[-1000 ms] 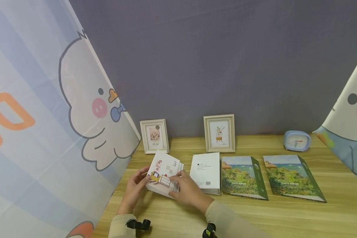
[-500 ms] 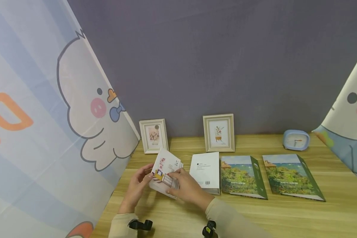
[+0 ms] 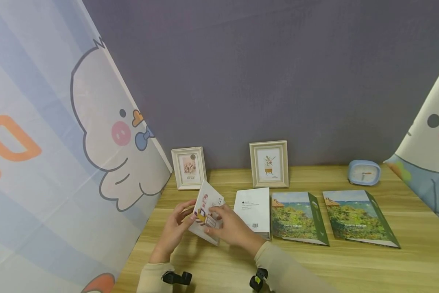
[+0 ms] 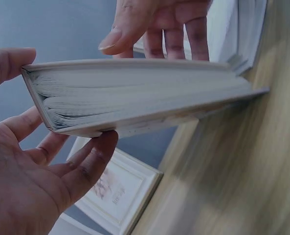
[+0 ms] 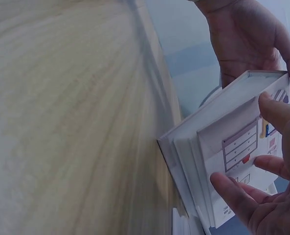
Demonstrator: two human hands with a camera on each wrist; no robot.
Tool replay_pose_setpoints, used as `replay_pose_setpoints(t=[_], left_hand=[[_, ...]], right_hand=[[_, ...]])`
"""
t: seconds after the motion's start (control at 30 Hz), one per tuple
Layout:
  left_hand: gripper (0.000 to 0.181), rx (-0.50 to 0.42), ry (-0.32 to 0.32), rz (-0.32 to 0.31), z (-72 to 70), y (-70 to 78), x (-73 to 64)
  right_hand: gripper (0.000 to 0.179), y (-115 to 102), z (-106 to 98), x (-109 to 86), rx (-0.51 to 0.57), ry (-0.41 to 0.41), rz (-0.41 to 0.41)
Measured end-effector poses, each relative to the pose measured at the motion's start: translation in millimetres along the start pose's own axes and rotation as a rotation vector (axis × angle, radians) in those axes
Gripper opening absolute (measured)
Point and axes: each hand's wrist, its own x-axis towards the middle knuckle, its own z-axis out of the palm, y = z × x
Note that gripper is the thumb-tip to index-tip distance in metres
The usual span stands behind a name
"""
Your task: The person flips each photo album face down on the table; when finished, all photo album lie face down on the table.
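A thick white photo album (image 3: pixel 206 199) with a drawn room on its cover stands tilted on its lower edge over the table's left part. My left hand (image 3: pixel 172 232) grips it at the spine, thumb on the front cover and fingers on the back. In the left wrist view the album's page edges (image 4: pixel 135 95) show between the covers. The fingers of my right hand (image 3: pixel 235 228) lie extended on the front cover; in the right wrist view their tips rest around the drawn dresser (image 5: pixel 240 147).
Just right of the hands lies a white book with a barcode (image 3: pixel 252 209). Farther right are two green photo albums (image 3: pixel 296 215). Behind stand a small picture frame (image 3: pixel 188 167), a larger frame (image 3: pixel 269 163) and a blue clock (image 3: pixel 364 172). A printed curtain (image 3: pixel 124 171) borders the left.
The white album has turned steeper, so its cover looks narrower. Both hands have shifted slightly right with it. The things on the table have stayed put.
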Motion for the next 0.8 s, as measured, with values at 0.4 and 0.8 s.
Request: replay_pose_setpoints(t=[0.4,0.8], left_hand=[[0.049,0.113,0.014,0.021,16.7,13.4,4.7],[0.049,0.061,-0.042,0.066,21.9,13.7,7.6]], right_hand=[[0.08,0,-14,-0.2,0.127,-0.02,0.029],[0.068,8,-25,3.8,0.345,-0.063,0.038]])
